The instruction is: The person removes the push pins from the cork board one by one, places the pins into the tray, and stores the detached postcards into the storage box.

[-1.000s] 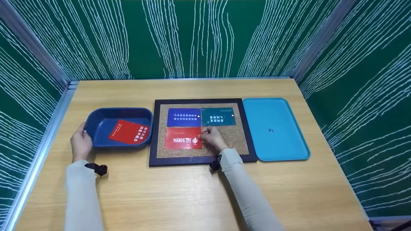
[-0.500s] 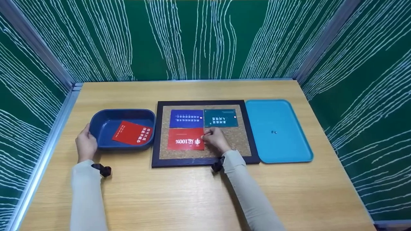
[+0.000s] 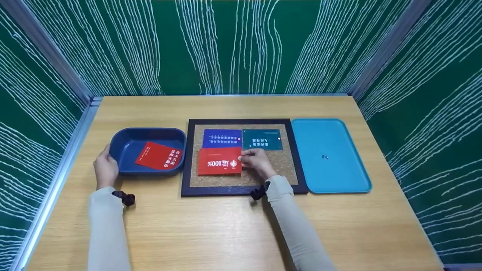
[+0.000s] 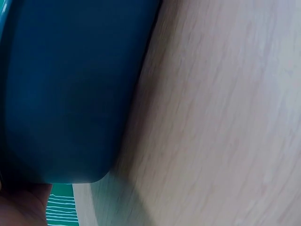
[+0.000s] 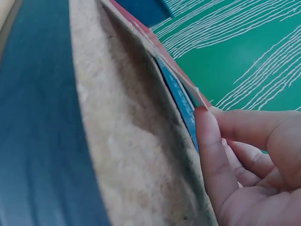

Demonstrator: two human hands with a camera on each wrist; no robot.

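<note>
My right hand (image 3: 259,162) pinches a red card (image 3: 216,162) with white lettering at its right edge, thumb against fingertip. In the right wrist view the card (image 5: 162,49) stands raised off the cork surface (image 5: 127,113), with a gap below it. From the head view it overlaps the near edge of a purple card (image 3: 222,138). A green card (image 3: 262,139) lies beside that one on the cork board (image 3: 278,169). My left hand (image 3: 105,169) holds the left end of a dark blue basin (image 3: 128,145), where another red card (image 3: 159,155) lies.
A turquoise tray (image 3: 331,139) touches the board's right side and carries a few tiny objects (image 3: 325,157). The board has a dark frame (image 3: 211,191). Green walls with white lines (image 3: 260,56) enclose the wooden table (image 3: 211,229) at the back and sides.
The red card in my right hand has come up from the board and now overlaps the purple card's near edge. My left hand stays at the basin. The head view has shifted slightly.
</note>
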